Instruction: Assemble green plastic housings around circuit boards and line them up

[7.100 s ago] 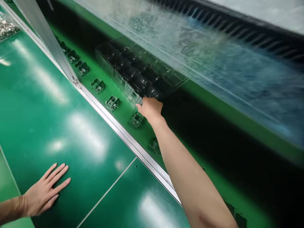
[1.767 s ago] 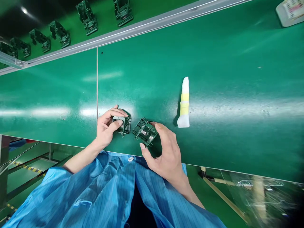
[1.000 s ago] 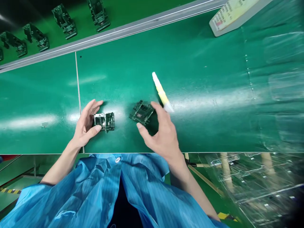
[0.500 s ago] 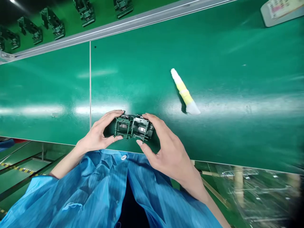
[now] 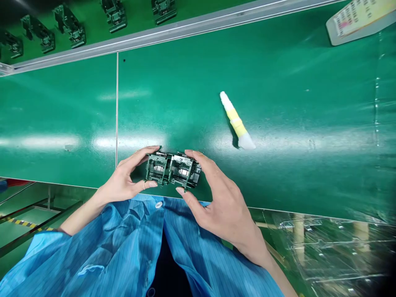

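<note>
Between my hands is a dark green, frame-like mechanical assembly (image 5: 173,169) with two box-shaped bays and small shiny metal parts inside. My left hand (image 5: 128,177) grips its left end, thumb on the near side and fingers at the far side. Around the right part, my right hand (image 5: 219,198) is closed with its thumb near the front edge and its index finger at the back edge. The assembly is held close to the front edge of the green table (image 5: 278,90). Whether it rests on the tabletop I cannot tell.
A white and yellow glue-like tube (image 5: 236,121) lies right of centre. Beyond a metal rail (image 5: 185,27), several similar dark assemblies (image 5: 114,14) stand in a row. A labelled light-coloured bin (image 5: 355,24) is at the far right. Clear plastic trays (image 5: 334,247) sit below the table's right side.
The view has shifted slightly, so the tube appears a little further left and more of the bin shows. Both hands keep their hold on the assembly, which has barely moved.
</note>
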Demonstrator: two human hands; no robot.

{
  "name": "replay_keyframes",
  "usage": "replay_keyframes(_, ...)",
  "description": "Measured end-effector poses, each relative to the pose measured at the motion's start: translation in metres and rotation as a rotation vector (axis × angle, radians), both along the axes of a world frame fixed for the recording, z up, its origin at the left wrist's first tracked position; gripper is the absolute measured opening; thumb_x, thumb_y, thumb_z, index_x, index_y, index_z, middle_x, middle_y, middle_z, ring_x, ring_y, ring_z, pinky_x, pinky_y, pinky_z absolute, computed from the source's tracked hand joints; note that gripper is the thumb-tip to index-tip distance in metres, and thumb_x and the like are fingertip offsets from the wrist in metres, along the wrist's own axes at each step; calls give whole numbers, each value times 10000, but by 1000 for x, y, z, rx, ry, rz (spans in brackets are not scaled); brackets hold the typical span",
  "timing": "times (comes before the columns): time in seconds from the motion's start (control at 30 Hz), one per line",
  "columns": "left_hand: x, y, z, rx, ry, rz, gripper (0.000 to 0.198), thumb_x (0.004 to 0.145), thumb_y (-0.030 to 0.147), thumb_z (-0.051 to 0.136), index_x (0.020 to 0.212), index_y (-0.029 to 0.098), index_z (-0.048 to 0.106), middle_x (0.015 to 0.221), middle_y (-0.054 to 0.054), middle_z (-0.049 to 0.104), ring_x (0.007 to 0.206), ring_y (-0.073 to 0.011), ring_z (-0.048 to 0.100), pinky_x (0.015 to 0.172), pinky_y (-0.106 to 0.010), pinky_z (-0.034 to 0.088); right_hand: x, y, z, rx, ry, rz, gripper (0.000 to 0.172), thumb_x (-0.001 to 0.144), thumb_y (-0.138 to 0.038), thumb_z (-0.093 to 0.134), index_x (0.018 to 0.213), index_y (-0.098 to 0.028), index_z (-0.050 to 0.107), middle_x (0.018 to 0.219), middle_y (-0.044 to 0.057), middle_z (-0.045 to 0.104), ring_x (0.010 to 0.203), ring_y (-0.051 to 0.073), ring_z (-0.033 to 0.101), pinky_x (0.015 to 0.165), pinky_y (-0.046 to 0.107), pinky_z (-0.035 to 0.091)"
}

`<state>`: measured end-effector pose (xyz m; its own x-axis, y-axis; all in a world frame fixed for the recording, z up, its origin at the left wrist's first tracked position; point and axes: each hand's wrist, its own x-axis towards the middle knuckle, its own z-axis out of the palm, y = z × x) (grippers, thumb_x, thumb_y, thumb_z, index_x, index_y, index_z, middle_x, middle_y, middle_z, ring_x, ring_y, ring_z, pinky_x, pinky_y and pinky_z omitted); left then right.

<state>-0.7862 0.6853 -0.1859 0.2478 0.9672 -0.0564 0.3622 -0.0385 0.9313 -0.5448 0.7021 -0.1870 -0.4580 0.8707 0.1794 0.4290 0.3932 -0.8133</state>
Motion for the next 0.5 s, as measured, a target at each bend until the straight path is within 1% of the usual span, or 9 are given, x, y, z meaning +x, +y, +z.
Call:
replay_keyframes(0.13,-3,0,-5,0,4,26,663,819,296,770,1420,256,494,1445,-116,572,1337,-259,556,1134,-398,465,0,-1,1,-35,44,-56,604,890,-203,618,1456,-200,407,1423,133,570,1300,283,575,1074,471,536)
replay_keyframes(0.2,-6,0,-8,7,79,68,724,803,302,783,1449,263,460,1491,-122,524,1402,-289,484,1196,-475,384,1,-2,3,-57,71,-78,615,880,-215,636,1453,-220,413,1414,121,580,1283,287,588,1056,474,549)
replay_keyframes(0.27,-8,0,-7,32,158,98,861,767,307,813,1506,288,371,1578,-116,411,1492,-320,339,1251,-543,253,0,-3,4,-60,102,-91,629,869,-220,651,1452,-229,415,1407,116,586,1276,289,593,1044,475,556)
replay_keyframes(0.33,-5,0,-1,91,146,107,942,764,315,809,1544,308,280,1644,-91,282,1543,-328,198,1275,-566,137,-1,-5,4,-49,123,-108,639,860,-216,662,1451,-231,418,1409,117,585,1283,290,587,1049,478,551)
replay_keyframes(0.37,-1,1,4,134,93,111,925,783,323,787,1549,309,267,1657,-75,249,1553,-324,159,1280,-560,105,-2,-6,4,-34,136,-119,645,855,-212,667,1451,-230,419,1410,120,584,1289,290,582,1054,479,547)
replay_keyframes(0.43,10,5,18,199,-62,102,791,842,337,710,1531,297,323,1649,-46,278,1556,-305,151,1290,-528,99,-5,-7,3,22,179,-139,661,846,-206,672,1454,-225,415,1405,126,586,1296,292,576,1058,481,543)
replay_keyframes(0.5,24,12,31,199,-217,51,635,888,328,642,1482,273,425,1597,-40,392,1541,-281,222,1290,-483,165,-8,-7,3,89,240,-153,684,835,-200,674,1464,-216,404,1394,135,591,1295,298,576,1052,485,547)
